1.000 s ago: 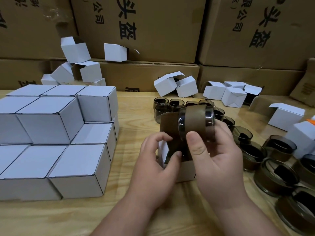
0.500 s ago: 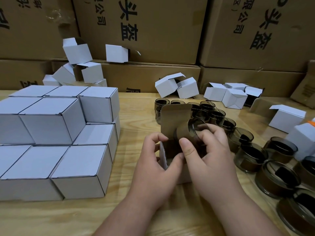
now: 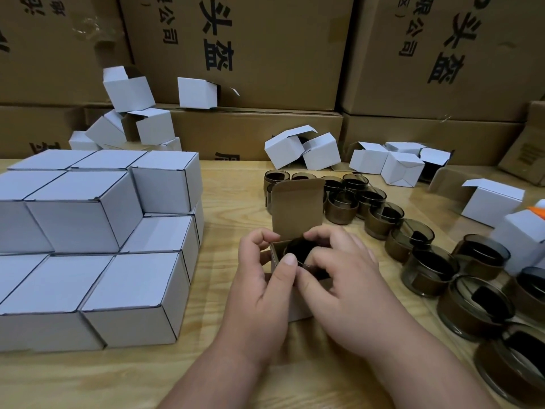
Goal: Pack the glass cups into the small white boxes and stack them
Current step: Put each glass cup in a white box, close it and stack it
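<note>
At frame centre the left hand (image 3: 259, 278) gripped the open box (image 3: 296, 305), probably to steady it, while the right hand (image 3: 339, 278), fingers curled, pressed the cup (image 3: 303, 250) down inside. The flap (image 3: 296, 208) stood upright, leaving the mouth open. Closed boxes (image 3: 97, 240) were stacked at left.

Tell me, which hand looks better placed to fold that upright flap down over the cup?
Probably the right hand. Its fingers already reach across the open box near the raised flap, over the cup, while the left hand grips the box's near-left corner, steadying it.
</note>
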